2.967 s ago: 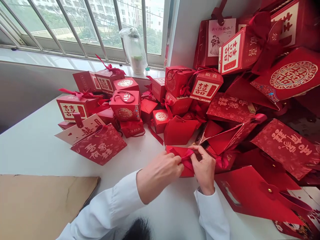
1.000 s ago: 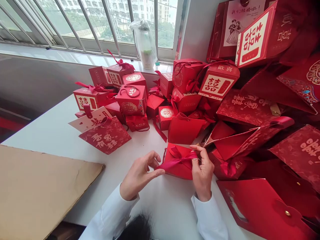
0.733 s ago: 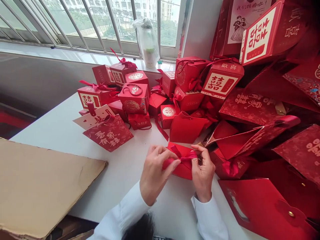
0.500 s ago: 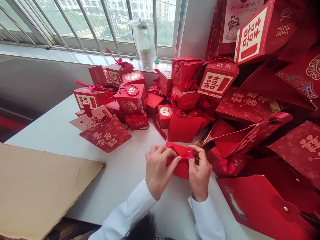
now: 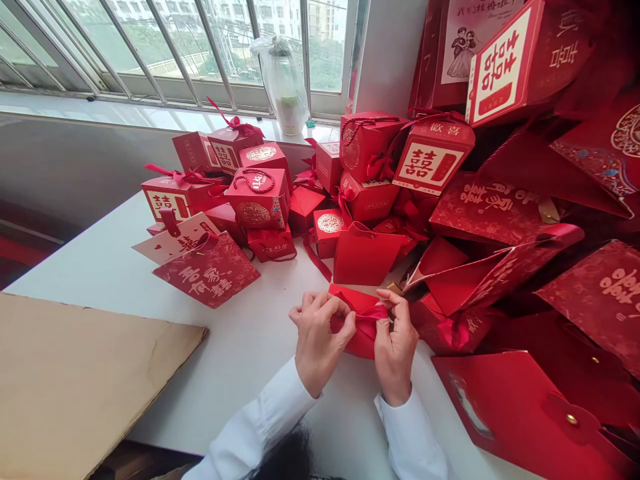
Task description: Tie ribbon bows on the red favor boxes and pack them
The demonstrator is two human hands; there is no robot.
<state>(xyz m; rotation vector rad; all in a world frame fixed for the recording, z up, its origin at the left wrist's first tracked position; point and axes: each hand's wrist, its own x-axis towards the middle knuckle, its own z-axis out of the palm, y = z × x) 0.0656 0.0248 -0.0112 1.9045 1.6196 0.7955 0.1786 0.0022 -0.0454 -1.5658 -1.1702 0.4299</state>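
Your small, smooth red card box (image 5: 361,347) lies inward from the white counter's (image 5: 260,333) near edge, partly hidden. Its shiny crimson ribbon (image 5: 371,313) runs left to right across the top, your left hand (image 5: 320,337) and right hand (image 5: 397,347) each pinching it. Behind, a red paper bag (image 5: 367,255) shows you its flat face.

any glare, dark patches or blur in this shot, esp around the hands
Head view, top: bright glare on the windowsill, with the window partly washed out; head view, upper right: the double-happiness gift box looks stretched, its far side sinking into shadow; head view, centre: left hand, right hand and red ribbon look fairly clear.
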